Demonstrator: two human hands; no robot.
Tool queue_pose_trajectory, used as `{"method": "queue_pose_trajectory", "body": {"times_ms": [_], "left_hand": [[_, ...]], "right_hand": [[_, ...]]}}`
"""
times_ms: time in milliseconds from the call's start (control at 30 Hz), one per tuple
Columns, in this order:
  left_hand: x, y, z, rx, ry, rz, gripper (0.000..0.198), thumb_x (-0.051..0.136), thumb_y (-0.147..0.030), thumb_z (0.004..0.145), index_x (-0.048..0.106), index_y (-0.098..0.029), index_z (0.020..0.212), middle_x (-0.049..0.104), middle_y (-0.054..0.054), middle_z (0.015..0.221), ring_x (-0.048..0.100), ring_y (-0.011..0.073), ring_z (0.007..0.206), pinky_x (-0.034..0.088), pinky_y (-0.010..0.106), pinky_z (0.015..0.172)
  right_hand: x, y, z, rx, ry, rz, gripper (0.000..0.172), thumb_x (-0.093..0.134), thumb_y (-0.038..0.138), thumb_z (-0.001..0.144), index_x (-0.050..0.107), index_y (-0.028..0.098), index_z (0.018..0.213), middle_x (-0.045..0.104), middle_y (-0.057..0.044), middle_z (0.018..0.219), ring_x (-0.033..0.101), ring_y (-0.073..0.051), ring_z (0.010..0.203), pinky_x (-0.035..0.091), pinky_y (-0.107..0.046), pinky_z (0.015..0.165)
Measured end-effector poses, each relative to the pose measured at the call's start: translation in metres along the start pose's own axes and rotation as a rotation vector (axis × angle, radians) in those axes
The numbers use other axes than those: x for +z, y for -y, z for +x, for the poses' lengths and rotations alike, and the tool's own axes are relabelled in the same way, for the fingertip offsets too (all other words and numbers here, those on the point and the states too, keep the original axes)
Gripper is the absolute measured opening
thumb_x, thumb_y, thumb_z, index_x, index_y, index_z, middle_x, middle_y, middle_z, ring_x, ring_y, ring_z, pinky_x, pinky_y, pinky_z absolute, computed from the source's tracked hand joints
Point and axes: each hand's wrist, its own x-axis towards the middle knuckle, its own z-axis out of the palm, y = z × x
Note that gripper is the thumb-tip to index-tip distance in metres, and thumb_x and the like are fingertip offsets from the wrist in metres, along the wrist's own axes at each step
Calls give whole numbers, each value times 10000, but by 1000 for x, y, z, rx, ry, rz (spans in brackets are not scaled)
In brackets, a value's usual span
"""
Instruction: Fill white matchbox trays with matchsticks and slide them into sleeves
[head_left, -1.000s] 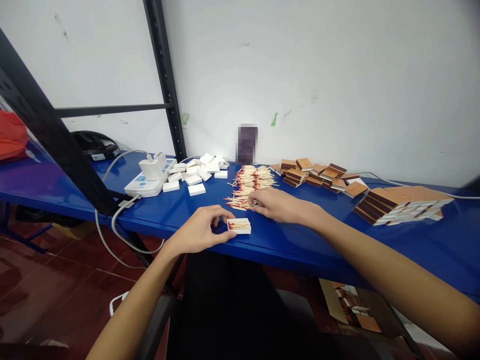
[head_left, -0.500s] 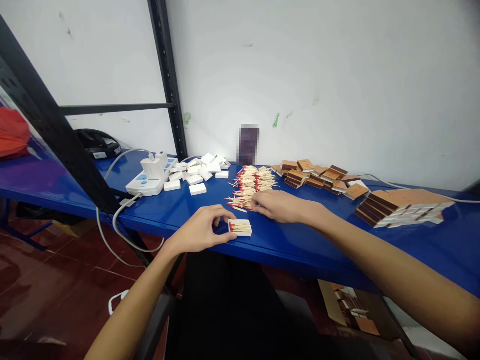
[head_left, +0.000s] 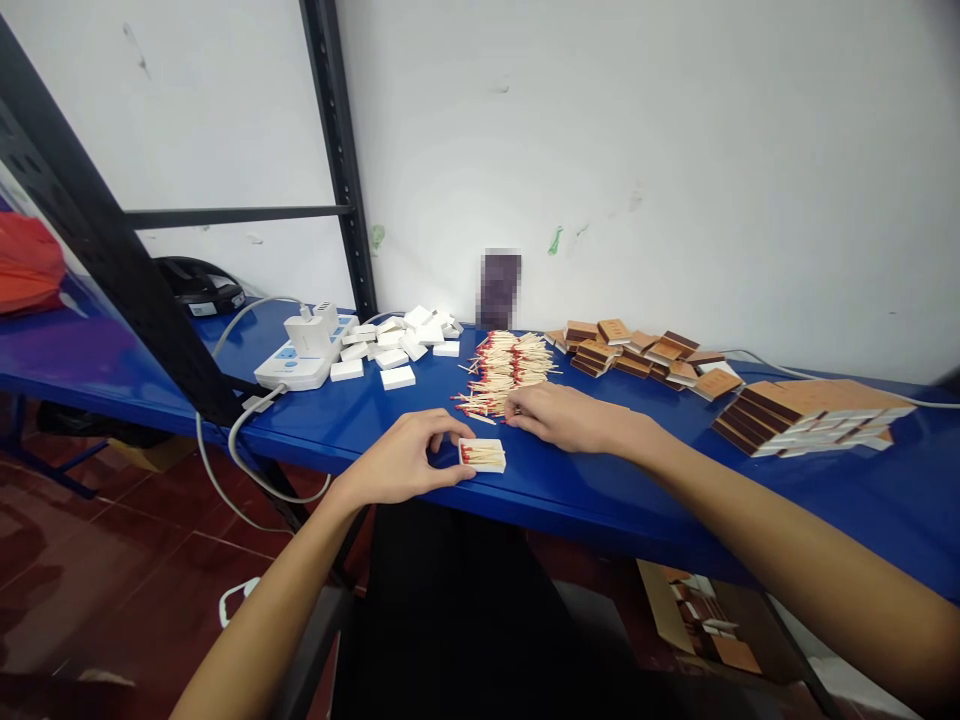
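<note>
Against the left hand [head_left: 409, 456] rests a matchbox tray [head_left: 492, 469].

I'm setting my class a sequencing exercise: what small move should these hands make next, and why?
Probably the right hand should lift a small pinch from the match pile and carry it to the white matchbox tray. That hand is at the pile's near edge, while the left hand holds the open tray, where matches lie, red heads leftward.

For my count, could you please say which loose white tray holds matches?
The tray held by the left hand; the white trays beside the power strip show none.
</note>
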Motion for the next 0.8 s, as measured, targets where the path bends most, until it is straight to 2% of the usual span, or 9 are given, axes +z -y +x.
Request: {"method": "queue_pose_trajectory", "body": {"times_ms": [233, 400, 500, 567, 700, 800], "left_hand": [[3, 1, 1, -3, -22, 4, 312, 716, -414, 797, 689, -211, 1033, 597, 1, 832, 517, 145, 710, 401, 268, 645], [5, 2, 2, 16, -50, 50, 310, 701, -410, 821, 668, -200, 1047, 593, 4, 845, 523, 149, 729, 401, 270, 665], [5, 2, 2, 19, -49, 43, 299, 691, -415, 827, 666, -197, 1030, 610, 11, 858, 533, 157, 748, 407, 274, 680], [5, 2, 1, 4, -51, 29, 307, 692, -423, 820, 673, -199, 1029, 613, 12, 852, 532, 158, 738, 405, 273, 668], [4, 0, 1, -28, -49, 18, 317, 704, -423, 800, 690, -198, 1023, 592, 3, 790, 512, 150, 695, 396, 271, 643], [1, -1, 1, -54, -34, -27, 321, 686, -419, 815, 689, -191, 1041, 584, -4, 768, 499, 140, 669, 401, 267, 634]], "right_hand": [[-5, 8, -12, 22, 38, -49, 203, 417, 323, 981, 556, 189, 919, 646, -72, 833, 542, -182, 702, 315, -281, 601], [-16, 38, -9, -123, -22, 145, 201, 436, 333, 970, 571, 186, 941, 638, -49, 830, 530, -160, 711, 333, -259, 616], [-19, 49, -5, -145, 42, 173, 210, 463, 353, 959, 590, 187, 982, 643, -50, 828, 537, -167, 720, 333, -258, 612], [-20, 48, -1, -123, 49, 153, 207, 457, 341, 961, 591, 183, 970, 641, -51, 820, 530, -167, 707, 326, -259, 605], [-20, 35, 8, -77, -36, 79, 170, 447, 244, 954, 582, 170, 882, 640, -57, 805, 505, -160, 672, 309, -263, 596], [-14, 26, 16, -83, -29, 48, 158, 474, 218, 941, 605, 166, 867, 660, -62, 826, 545, -163, 708, 325, -256, 622]]}}
